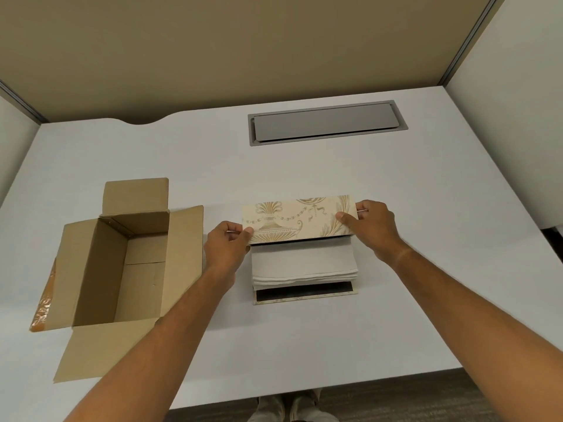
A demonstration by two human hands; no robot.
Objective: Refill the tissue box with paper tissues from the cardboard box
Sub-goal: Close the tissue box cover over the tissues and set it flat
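Tissue box [300, 219] lid pinched at both ends by left hand [227, 248] and right hand [373, 226]

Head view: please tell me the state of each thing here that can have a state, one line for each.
Cardboard box: flaps open, looks empty inside.
Tissue box lid: raised, held at both ends.
Tissue stack: lying in the tissue box base, uncovered.
Left hand: fingers pinching the lid's left end.
Right hand: fingers pinching the lid's right end.
Desk cable hatch: closed.
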